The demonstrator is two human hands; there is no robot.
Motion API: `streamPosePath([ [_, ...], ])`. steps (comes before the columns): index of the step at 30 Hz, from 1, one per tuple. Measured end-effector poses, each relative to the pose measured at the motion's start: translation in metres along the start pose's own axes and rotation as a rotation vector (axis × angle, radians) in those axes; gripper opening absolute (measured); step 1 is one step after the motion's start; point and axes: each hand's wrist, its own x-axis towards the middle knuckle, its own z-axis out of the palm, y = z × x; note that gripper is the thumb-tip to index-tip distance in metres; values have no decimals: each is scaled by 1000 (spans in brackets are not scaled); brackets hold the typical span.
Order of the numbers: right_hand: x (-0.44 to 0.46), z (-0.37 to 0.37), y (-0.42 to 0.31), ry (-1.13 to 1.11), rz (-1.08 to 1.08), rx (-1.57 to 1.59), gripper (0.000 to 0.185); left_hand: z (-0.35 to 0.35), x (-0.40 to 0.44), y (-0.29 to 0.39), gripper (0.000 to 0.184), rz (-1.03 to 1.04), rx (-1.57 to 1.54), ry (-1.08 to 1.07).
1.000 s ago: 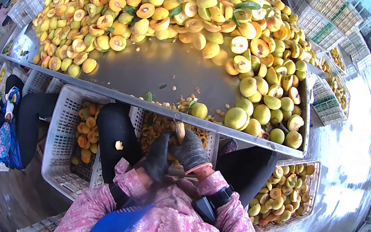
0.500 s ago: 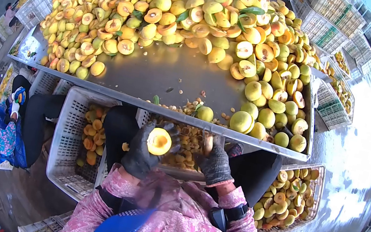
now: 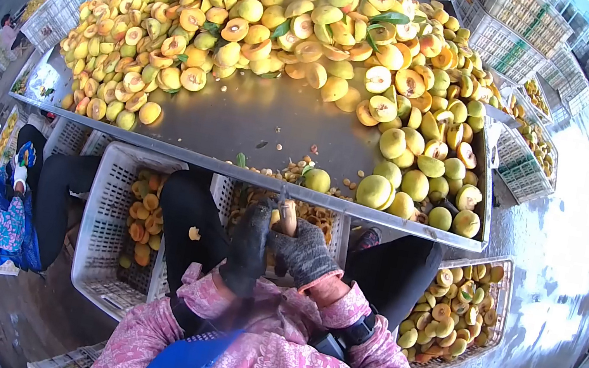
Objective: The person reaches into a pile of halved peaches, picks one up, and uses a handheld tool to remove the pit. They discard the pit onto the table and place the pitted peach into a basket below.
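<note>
Presently, the right hand (image 3: 307, 253) grips a wooden handle (image 3: 287, 218) at its eleven o'clock; the left hand (image 3: 249, 245) adjoins at nine, its hold indeterminable. Fruit (image 3: 273, 17) lies heaped at twelve.

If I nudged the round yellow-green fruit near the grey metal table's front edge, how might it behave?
The round yellow-green fruit would probably roll, being nearly spherical, though the small pale scraps beside it could slow it. Its smooth-looking skin may slide on the shiny grey metal table.
</note>
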Motion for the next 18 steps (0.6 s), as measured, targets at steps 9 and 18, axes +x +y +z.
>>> streamPosePath([
  [9,11,7,23,298,-381,-399,22,7,6,14,31,-166,-203,205],
  [18,-7,-39,51,-160,-298,-728,22,-191,40,-11,27,-151,704,435],
])
